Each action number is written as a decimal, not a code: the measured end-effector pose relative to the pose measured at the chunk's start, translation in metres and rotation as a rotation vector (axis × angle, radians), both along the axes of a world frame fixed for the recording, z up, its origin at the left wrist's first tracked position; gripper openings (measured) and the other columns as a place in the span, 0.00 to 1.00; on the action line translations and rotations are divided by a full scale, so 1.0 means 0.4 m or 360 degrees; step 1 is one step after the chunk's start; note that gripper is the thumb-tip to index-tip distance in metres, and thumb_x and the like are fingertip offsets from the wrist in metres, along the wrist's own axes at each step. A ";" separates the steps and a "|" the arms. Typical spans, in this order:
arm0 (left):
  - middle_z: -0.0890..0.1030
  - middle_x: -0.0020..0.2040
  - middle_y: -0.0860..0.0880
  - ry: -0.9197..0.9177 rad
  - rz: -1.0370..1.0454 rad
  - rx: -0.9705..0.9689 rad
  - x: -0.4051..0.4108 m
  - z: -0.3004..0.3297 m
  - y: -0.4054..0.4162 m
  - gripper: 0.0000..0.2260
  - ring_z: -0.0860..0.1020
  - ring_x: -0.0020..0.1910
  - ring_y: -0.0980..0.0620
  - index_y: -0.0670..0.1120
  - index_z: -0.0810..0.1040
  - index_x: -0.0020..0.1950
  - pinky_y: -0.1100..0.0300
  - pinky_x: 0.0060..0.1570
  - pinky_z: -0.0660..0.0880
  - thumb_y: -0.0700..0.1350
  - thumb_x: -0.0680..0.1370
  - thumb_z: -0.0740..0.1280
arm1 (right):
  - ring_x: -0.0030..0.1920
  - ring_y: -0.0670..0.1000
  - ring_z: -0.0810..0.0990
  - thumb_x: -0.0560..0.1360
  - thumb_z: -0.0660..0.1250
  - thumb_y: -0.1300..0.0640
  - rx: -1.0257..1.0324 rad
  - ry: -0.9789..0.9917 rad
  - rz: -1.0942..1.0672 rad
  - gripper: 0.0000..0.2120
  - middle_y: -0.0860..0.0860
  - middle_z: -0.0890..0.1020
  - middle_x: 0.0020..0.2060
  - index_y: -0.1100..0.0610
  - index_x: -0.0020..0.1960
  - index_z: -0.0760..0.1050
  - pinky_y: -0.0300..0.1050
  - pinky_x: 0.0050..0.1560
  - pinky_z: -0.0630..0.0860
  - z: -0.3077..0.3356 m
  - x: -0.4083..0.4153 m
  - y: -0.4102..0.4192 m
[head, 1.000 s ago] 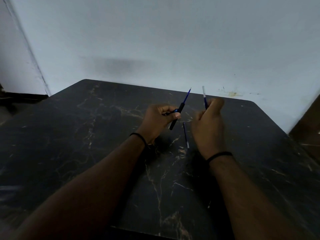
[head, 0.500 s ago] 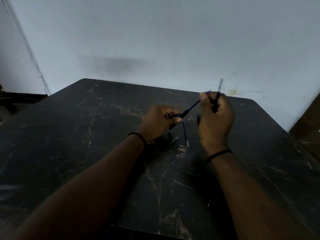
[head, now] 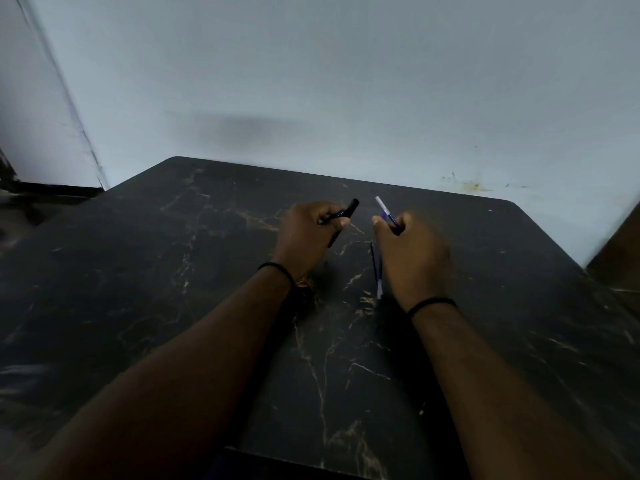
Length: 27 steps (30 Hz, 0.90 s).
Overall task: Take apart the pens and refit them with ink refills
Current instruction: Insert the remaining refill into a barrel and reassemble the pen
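Just above frame centre, your left hand (head: 308, 233) grips the black pen barrel (head: 341, 213), fingers curled round it. Right of it, your right hand (head: 410, 252) pinches 1 white-tipped refill (head: 385, 210). Another refill (head: 376, 268) lies between them on the dark marble table (head: 173, 271).

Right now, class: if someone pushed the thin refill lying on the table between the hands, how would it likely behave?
The thin refill looks slender and round, so it would probably roll or skid on the smooth marble table. It seems very light, and thin enough to flex a little when pinched.
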<state>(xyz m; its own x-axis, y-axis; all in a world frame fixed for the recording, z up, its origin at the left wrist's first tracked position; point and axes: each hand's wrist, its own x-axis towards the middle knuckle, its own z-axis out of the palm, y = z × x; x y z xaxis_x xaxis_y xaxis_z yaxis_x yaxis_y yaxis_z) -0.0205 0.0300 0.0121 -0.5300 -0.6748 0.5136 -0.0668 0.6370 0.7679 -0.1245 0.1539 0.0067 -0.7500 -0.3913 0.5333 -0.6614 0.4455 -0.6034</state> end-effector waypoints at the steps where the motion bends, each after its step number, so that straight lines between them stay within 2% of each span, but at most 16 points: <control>1: 0.85 0.44 0.45 0.0002 -0.0003 -0.0005 -0.001 0.000 0.002 0.06 0.83 0.41 0.48 0.42 0.85 0.50 0.52 0.44 0.81 0.41 0.75 0.72 | 0.28 0.48 0.69 0.79 0.64 0.40 0.0069 0.0007 -0.0007 0.21 0.48 0.71 0.27 0.51 0.34 0.65 0.42 0.28 0.58 0.000 -0.002 -0.006; 4: 0.85 0.44 0.46 0.0007 0.0003 -0.0002 -0.005 -0.004 -0.001 0.05 0.83 0.42 0.49 0.43 0.85 0.50 0.53 0.44 0.81 0.41 0.75 0.72 | 0.28 0.49 0.70 0.79 0.63 0.40 0.0267 0.0039 -0.0010 0.21 0.49 0.71 0.27 0.52 0.34 0.67 0.42 0.28 0.59 -0.002 -0.005 -0.025; 8: 0.85 0.44 0.49 0.0034 0.0001 0.0009 -0.006 -0.008 -0.004 0.06 0.82 0.40 0.55 0.45 0.85 0.50 0.64 0.40 0.79 0.42 0.74 0.73 | 0.35 0.53 0.76 0.78 0.60 0.35 0.0308 -0.0060 0.0060 0.21 0.51 0.76 0.33 0.53 0.41 0.73 0.46 0.36 0.72 0.006 -0.002 -0.029; 10: 0.85 0.44 0.48 0.0034 -0.0003 0.0009 -0.005 -0.008 -0.005 0.06 0.82 0.39 0.55 0.45 0.85 0.50 0.70 0.37 0.77 0.41 0.74 0.73 | 0.36 0.51 0.77 0.79 0.58 0.35 0.0203 -0.0144 0.0062 0.21 0.50 0.78 0.36 0.52 0.45 0.74 0.48 0.39 0.76 0.017 -0.001 -0.022; 15: 0.82 0.40 0.55 -0.0020 0.0002 -0.0037 -0.005 -0.009 -0.005 0.06 0.81 0.39 0.56 0.45 0.85 0.51 0.72 0.37 0.77 0.42 0.75 0.73 | 0.41 0.50 0.78 0.80 0.60 0.40 -0.0244 -0.0287 0.0090 0.15 0.48 0.79 0.42 0.52 0.55 0.70 0.46 0.40 0.74 0.037 0.010 0.008; 16: 0.82 0.39 0.55 -0.0038 0.0009 -0.0043 -0.006 -0.009 -0.006 0.06 0.81 0.39 0.56 0.46 0.85 0.52 0.71 0.37 0.77 0.42 0.75 0.72 | 0.41 0.50 0.78 0.80 0.61 0.43 -0.0320 -0.0289 0.0121 0.15 0.49 0.79 0.44 0.53 0.57 0.68 0.45 0.40 0.73 0.038 0.012 0.012; 19: 0.83 0.41 0.52 -0.0080 0.0014 -0.0039 -0.006 -0.011 -0.005 0.07 0.82 0.40 0.53 0.46 0.84 0.53 0.60 0.40 0.81 0.43 0.75 0.72 | 0.37 0.47 0.76 0.83 0.58 0.51 -0.0446 -0.0214 0.0169 0.10 0.49 0.78 0.42 0.56 0.61 0.69 0.37 0.34 0.68 0.039 0.014 0.016; 22: 0.84 0.43 0.50 -0.0067 0.0010 -0.0092 -0.003 -0.011 -0.002 0.08 0.82 0.41 0.52 0.45 0.84 0.53 0.54 0.43 0.81 0.43 0.75 0.72 | 0.44 0.47 0.79 0.85 0.55 0.54 -0.0530 -0.0216 0.0266 0.12 0.49 0.81 0.46 0.56 0.59 0.75 0.27 0.37 0.67 0.039 0.019 0.017; 24: 0.85 0.45 0.49 -0.0059 0.0006 -0.0101 -0.001 -0.010 0.000 0.09 0.82 0.42 0.53 0.45 0.84 0.55 0.54 0.45 0.81 0.43 0.75 0.73 | 0.50 0.46 0.77 0.85 0.55 0.53 -0.0591 -0.0139 0.0340 0.14 0.48 0.81 0.48 0.55 0.57 0.79 0.29 0.44 0.67 0.040 0.026 0.019; 27: 0.86 0.48 0.48 -0.0086 -0.0026 -0.0133 0.000 -0.007 0.003 0.11 0.82 0.41 0.53 0.45 0.84 0.56 0.57 0.43 0.81 0.43 0.75 0.72 | 0.46 0.46 0.73 0.84 0.57 0.52 -0.0726 -0.0020 0.0363 0.13 0.43 0.75 0.41 0.50 0.53 0.81 0.36 0.42 0.67 0.048 0.029 0.023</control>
